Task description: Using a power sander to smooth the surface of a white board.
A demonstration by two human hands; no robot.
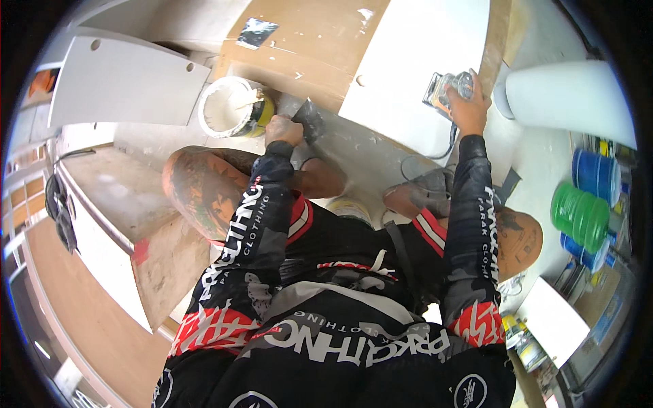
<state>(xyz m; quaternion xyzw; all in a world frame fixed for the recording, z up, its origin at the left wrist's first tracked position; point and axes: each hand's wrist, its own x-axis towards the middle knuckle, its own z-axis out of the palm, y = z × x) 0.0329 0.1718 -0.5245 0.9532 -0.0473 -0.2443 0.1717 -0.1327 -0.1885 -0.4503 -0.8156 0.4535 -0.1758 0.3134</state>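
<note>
My left hand (283,130) is closed around a putty knife (311,120) with a broad dark blade, just above the floor. Close beside it stands a bucket (205,109) of white filler, with a pale, smeared strip-like piece across its rim. My right hand (469,107) grips a dusty power sander (442,91) from above. The sander rests on a long white panel (408,58), and its dark cord (451,140) trails down toward my foot. My palm hides part of the sander's body.
Brown cardboard (306,44) lies under the panel. A white board with holes (129,78) is at the left. Right of the panel lies a large white roll (571,98); farther right are blue (592,173) and green (578,216) water jugs. A wooden box-like piece (129,197) stands by my left knee.
</note>
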